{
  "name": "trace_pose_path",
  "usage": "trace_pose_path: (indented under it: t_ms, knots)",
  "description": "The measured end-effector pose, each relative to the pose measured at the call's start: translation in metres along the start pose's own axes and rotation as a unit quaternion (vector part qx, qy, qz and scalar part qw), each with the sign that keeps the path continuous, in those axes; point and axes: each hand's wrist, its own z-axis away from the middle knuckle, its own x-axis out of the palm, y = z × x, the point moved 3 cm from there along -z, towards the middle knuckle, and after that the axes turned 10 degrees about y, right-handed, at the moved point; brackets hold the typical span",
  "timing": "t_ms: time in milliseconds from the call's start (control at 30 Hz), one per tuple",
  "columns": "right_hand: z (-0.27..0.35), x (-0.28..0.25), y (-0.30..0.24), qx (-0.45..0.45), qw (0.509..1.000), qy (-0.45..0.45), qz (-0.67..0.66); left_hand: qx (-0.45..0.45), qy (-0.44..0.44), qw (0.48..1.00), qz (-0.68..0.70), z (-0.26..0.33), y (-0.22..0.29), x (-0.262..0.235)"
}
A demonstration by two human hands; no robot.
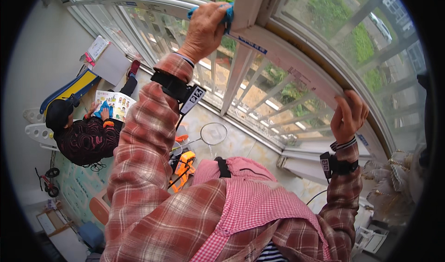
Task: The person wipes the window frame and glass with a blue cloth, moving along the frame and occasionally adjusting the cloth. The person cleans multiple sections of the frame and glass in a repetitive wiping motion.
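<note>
Subject wears a plaid shirt and a pink gingham apron, and stands before a white-framed window; the white window post serves as reference.

Left hand: raised, immediately left of the window post. The fingers are bent closed over a blue cloth, bunched beneath them. Part of the cloth protrudes on the side toward the post, just beside it, and a smaller part shows past the knuckles on the opposite side. The palm side is hidden, so the full extent of the cloth cannot be confirmed.

Right hand: to the right of the post and lower, at the far stretch of the white window rail that runs rightward from the post. The fingers are bent and slightly spread over the rail's edge. Whether they clasp it or merely rest there cannot be determined.

Surroundings: below and left of the post, a badminton racket lies on the floor, near an orange object of undetermined kind. Well left of the post, a second person in a black cap has one hand on another blue cloth, over an illustrated booklet.
</note>
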Motion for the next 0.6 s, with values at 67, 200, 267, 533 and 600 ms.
trace_pose_path:
  t_ms: [67,200,267,533,600]
  knots:
    - [0.002,0.000,0.003,-0.006,1.000,0.013,-0.008,0.006,-0.010,1.000,0.006,0.002,-0.006,0.003]
    - [0.009,0.000,0.008,-0.003,1.000,0.005,0.021,-0.065,-0.030,0.997,0.010,0.011,-0.010,0.008]
    - [0.010,0.001,0.009,-0.004,1.000,0.011,0.020,-0.069,-0.039,0.997,0.014,0.012,-0.012,0.010]
    - [0.002,0.002,0.011,-0.039,0.999,0.017,-0.023,-0.092,-0.025,0.995,0.041,0.017,-0.018,0.007]
    - [0.004,0.002,0.010,-0.025,0.999,0.023,-0.037,-0.126,-0.057,0.989,0.043,0.018,-0.020,0.005]
